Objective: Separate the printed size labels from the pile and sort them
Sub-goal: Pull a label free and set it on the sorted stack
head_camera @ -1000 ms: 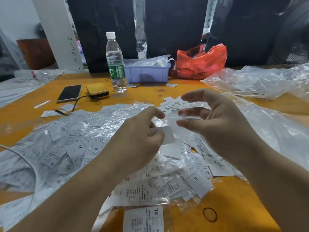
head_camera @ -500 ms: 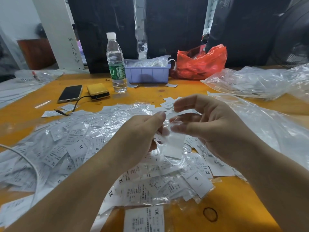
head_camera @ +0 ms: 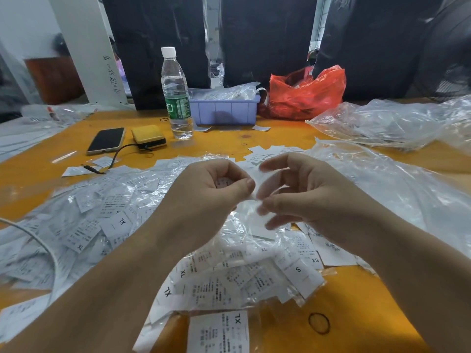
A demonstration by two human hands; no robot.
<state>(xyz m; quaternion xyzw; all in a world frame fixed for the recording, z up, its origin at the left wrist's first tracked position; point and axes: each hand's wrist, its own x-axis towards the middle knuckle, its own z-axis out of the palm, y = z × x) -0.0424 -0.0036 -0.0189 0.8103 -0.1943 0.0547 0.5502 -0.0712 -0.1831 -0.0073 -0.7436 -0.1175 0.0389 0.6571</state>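
Note:
A big pile of white printed size labels [head_camera: 107, 220], mixed with clear plastic film, covers the orange table [head_camera: 229, 141] in front of me. Marks such as XL, S and XS show on them. My left hand [head_camera: 211, 197] and my right hand [head_camera: 305, 197] meet above the pile's middle. Both pinch a small white label [head_camera: 254, 179] held between their fingertips. A few printed labels also sit curled in the left palm. A small separate group of labels [head_camera: 265, 154] lies just beyond the hands. One XL label [head_camera: 219, 332] lies alone at the near edge.
At the back stand a water bottle [head_camera: 176, 95], a purple tray [head_camera: 224, 112] and a red plastic bag [head_camera: 305, 94]. A phone [head_camera: 105, 140] and a yellow case [head_camera: 148, 136] lie back left. Clear plastic bags [head_camera: 387, 123] spread on the right. A rubber band [head_camera: 318, 323] lies near right.
The hands came together and rose a little above the pile. The right hand's fingers, apart a second ago, now close on the label that the left hand holds.

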